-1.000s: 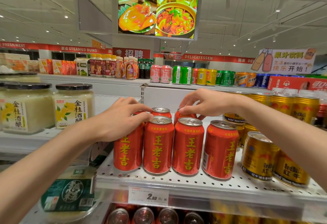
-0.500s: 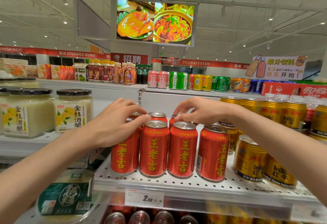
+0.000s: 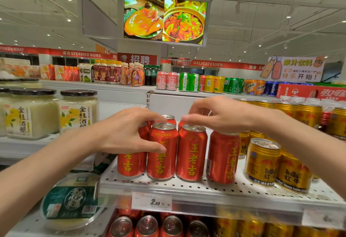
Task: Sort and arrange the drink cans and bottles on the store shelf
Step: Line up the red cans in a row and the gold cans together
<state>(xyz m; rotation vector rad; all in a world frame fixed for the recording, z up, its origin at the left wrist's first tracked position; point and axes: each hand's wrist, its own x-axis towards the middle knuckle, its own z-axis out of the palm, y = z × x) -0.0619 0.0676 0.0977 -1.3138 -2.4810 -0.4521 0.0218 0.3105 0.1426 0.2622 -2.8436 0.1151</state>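
Observation:
Several red herbal-tea cans stand in a front row on the white perforated shelf (image 3: 189, 188). My left hand (image 3: 125, 133) wraps over the top half of the leftmost red can (image 3: 131, 163), its thumb lying across the front of the second red can (image 3: 162, 161). My right hand (image 3: 222, 117) hovers with curled, spread fingers above the third red can (image 3: 191, 154); its thumb tip sits near that can's back rim. A back-row red can (image 3: 169, 118) shows between the two hands. The fourth red can (image 3: 222, 158) stands partly under my right wrist.
Gold Red Bull cans (image 3: 262, 163) fill the shelf to the right. Two jars of rice wine (image 3: 78, 111) stand on the left shelf, with a green-labelled tub (image 3: 73, 205) below them. More can tops (image 3: 148, 225) show on the lower shelf, under a price tag (image 3: 151, 201).
My left hand slid down from the can top, and its thumb now crosses the second can. My right hand lifted off the back-row can and opened its fingers.

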